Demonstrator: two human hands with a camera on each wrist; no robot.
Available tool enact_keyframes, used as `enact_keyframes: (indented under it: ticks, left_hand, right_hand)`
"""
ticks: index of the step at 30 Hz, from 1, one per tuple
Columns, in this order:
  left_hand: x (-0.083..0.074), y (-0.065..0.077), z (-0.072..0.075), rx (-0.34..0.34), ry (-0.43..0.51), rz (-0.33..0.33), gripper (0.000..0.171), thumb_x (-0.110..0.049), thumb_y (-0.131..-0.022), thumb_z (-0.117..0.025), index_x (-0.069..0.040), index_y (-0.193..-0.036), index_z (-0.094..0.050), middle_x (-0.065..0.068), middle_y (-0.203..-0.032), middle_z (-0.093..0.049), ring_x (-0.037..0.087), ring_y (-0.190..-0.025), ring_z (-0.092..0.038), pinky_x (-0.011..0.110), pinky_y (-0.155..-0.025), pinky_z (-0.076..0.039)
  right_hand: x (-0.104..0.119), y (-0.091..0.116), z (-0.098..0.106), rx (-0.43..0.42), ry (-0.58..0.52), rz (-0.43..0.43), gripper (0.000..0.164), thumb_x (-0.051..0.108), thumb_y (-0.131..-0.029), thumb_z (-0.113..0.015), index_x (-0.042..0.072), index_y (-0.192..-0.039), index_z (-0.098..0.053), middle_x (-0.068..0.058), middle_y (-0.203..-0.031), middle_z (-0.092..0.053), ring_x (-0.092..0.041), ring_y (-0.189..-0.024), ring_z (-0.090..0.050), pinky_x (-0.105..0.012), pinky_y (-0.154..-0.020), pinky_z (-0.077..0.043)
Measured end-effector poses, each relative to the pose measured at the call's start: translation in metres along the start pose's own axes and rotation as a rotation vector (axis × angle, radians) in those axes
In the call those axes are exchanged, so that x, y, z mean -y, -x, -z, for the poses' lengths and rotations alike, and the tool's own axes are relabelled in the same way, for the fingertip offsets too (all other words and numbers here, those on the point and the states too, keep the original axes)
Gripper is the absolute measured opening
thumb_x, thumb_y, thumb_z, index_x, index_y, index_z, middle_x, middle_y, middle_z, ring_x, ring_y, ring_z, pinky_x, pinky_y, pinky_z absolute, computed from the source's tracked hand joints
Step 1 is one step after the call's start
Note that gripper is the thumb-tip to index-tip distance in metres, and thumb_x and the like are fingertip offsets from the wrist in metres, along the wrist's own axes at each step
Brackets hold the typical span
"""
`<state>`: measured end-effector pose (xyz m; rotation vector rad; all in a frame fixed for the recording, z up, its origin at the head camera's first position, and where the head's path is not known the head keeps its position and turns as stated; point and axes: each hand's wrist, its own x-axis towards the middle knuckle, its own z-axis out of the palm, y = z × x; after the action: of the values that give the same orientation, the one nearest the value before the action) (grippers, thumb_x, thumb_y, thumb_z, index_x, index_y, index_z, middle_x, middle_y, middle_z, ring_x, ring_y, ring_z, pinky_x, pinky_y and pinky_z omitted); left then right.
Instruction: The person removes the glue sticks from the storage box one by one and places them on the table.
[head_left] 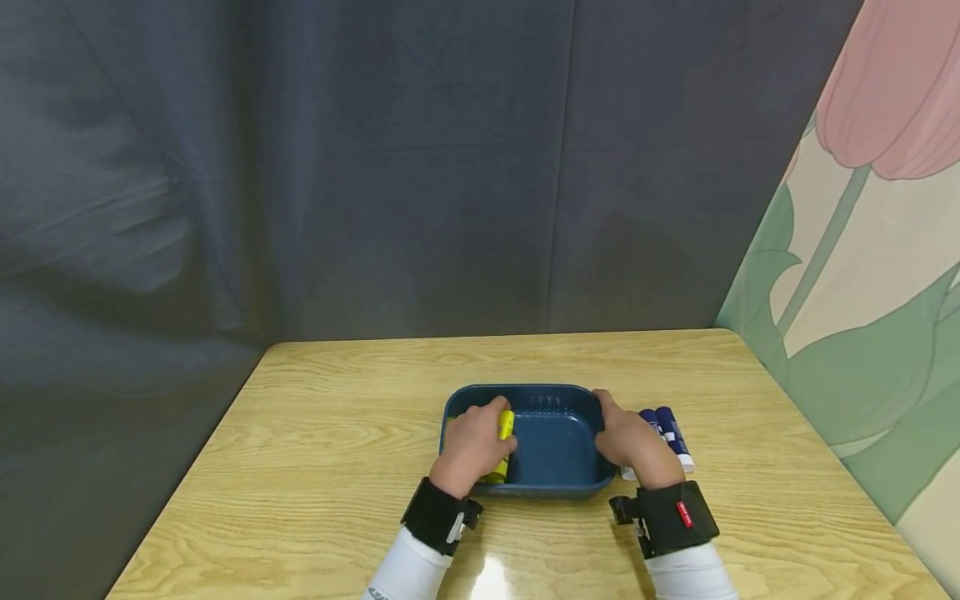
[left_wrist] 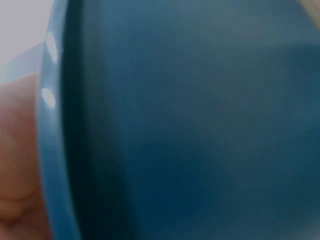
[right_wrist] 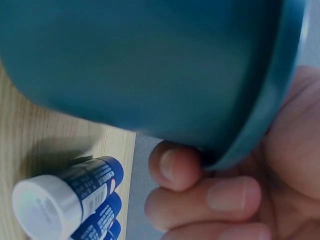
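Observation:
A dark blue rectangular tray (head_left: 566, 490) stands on the table. My left hand (head_left: 474, 442) reaches over its near left side and grips a yellow tube (head_left: 507, 424) inside, the tube's middle hidden under the fingers. A bit more yellow shows left of that hand. In the left wrist view the tray's wall (left_wrist: 190, 125) fills most of the picture, part of the hand showing past the rim. My right hand (head_left: 632, 437) holds the tray's right rim; in the right wrist view its fingers (right_wrist: 227, 195) curl against the outside, under the rim.
Right of the tray, several dark blue glue sticks (head_left: 673, 435) with white ends lie side by side, partly behind my right hand. One glue stick (right_wrist: 92, 182) shows its white end in the right wrist view. A dark curtain (head_left: 420, 208) hangs behind the wooden table (head_left: 322, 467).

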<state>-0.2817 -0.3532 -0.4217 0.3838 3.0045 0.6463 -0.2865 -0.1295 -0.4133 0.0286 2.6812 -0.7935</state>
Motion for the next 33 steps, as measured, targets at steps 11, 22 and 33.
enact_keyframes:
  ticks: [11, 22, 33]
  left_hand:
    - [0.004, -0.001, 0.006, -0.028, 0.009, 0.008, 0.048, -0.028, -0.08, -0.069, -0.013, -0.123, -0.052, 0.005, -0.082, -0.062, 0.013, -0.052, -0.048, 0.029, -0.046, -0.042]
    - [0.009, 0.001, 0.012, -0.033, 0.031, 0.02, 0.048, -0.028, -0.081, -0.068, -0.014, -0.124, -0.051, 0.007, -0.088, -0.065, 0.012, -0.053, -0.05, 0.029, -0.046, -0.044]
    - [0.016, 0.001, 0.013, -0.034, 0.044, 0.034, 0.05, -0.028, -0.081, -0.068, -0.014, -0.125, -0.05, 0.007, -0.09, -0.065, 0.013, -0.057, -0.052, 0.03, -0.049, -0.046]
  right_hand:
    - [-0.001, -0.001, 0.0, -0.006, 0.006, 0.013, 0.068, 0.0, -0.084, -0.043, 0.008, -0.145, -0.012, -0.006, -0.058, -0.041, -0.015, -0.042, -0.036, -0.031, -0.044, -0.033]
    - [0.0, 0.0, 0.0, -0.01, 0.018, 0.019, 0.068, 0.0, -0.084, -0.043, 0.007, -0.144, -0.013, -0.005, -0.059, -0.041, -0.014, -0.041, -0.034, -0.03, -0.043, -0.033]
    - [-0.001, -0.001, -0.001, -0.008, 0.013, 0.013, 0.067, 0.0, -0.084, -0.042, 0.007, -0.144, -0.014, -0.007, -0.061, -0.042, -0.015, -0.042, -0.036, -0.03, -0.044, -0.034]
